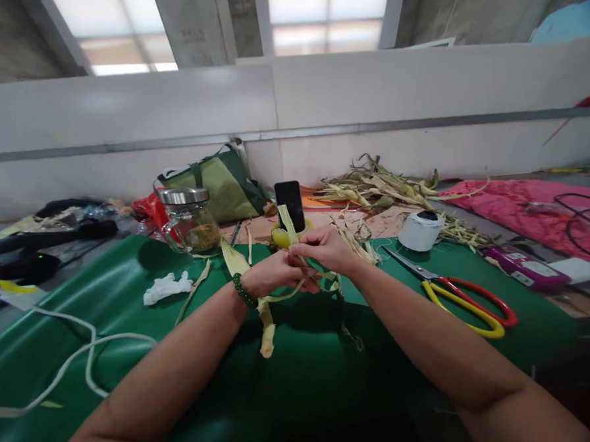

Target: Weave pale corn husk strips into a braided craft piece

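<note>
My left forearm [184, 357] enters from 7 o'clock, right forearm [418, 316] from 4; left hand [283, 272], right hand [327, 249] close together near centre, both curled, pinching.

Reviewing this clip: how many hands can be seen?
2. The left hand, above the beaded bracelet, and the right hand beside it, both at the pale plant strips. Some fingers are hidden where they overlap.

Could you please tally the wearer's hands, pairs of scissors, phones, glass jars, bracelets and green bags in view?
Hands: 2
Scissors: 1
Phone: 1
Glass jar: 1
Bracelet: 1
Green bag: 1
Total: 7
</note>
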Tool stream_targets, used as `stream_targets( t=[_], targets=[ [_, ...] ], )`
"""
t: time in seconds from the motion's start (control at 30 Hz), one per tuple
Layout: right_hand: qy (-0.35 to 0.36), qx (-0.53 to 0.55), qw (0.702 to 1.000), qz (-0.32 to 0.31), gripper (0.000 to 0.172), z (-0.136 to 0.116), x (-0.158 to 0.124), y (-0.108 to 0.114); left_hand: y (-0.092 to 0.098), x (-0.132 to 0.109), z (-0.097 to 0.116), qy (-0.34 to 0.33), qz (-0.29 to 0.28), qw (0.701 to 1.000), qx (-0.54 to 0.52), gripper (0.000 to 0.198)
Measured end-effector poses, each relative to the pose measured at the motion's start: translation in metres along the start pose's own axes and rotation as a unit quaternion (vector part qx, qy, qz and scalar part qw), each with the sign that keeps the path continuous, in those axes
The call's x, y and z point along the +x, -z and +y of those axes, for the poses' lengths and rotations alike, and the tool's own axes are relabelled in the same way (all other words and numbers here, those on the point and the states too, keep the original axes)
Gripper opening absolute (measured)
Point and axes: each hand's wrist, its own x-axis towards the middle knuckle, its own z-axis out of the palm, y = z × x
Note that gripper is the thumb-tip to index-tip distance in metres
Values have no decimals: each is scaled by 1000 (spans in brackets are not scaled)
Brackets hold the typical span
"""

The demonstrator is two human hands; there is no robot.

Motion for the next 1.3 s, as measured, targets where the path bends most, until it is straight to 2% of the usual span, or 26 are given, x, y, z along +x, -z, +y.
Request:
stream_targets(
  t=[0.1, 0.23, 0.3, 0.43, 0.57, 0.67, 0.83, 1.03, 1.17, 1.23, 1.3],
  targets=[
    [-9, -16, 1000, -3, 37, 0, 0, 5, 3, 1, 2, -14, 39, 999, 2, 28],
    [-68, -19, 993, -99, 34, 2, 0, 22, 12, -4, 10, -36, 96, 995, -19, 28],
    [-68, -16, 989, -131, 32, 2, -1, 29, 16, -7, 14, -33, 108, 993, -17, 30],
    [-6, -68, 991, -116, 28, -1, -3, 37, 18, -8, 14, -48, 125, 990, 49, 28],
    [10, -92, 988, -125, 30, -3, -3, 40, 22, -6, 10, -68, 140, 984, 85, 26],
    [-6, -74, 992, -105, 31, -1, -3, 40, 24, -7, 10, -60, 140, 988, 38, 31],
    [-18, -43, 996, -73, 31, 1, -3, 38, 21, -12, 16, -34, 99, 992, -67, 36],
    [-1, -31, 998, -49, 29, -4, -3, 36, 19, -14, 18, -19, 90, 994, -56, 27],
    [4, -28, 1000, -8, 30, -7, -3, 37, 21, -14, 18, -19, 85, 995, -55, 21],
    [-13, 0, 1000, 8, 34, -9, -4, 37, 22, -14, 19, -21, 92, 992, -88, 17],
    [-51, 44, 998, -18, 36, -11, -5, 34, 22, -14, 22, -16, 89, 988, -127, 12]
  ],
)
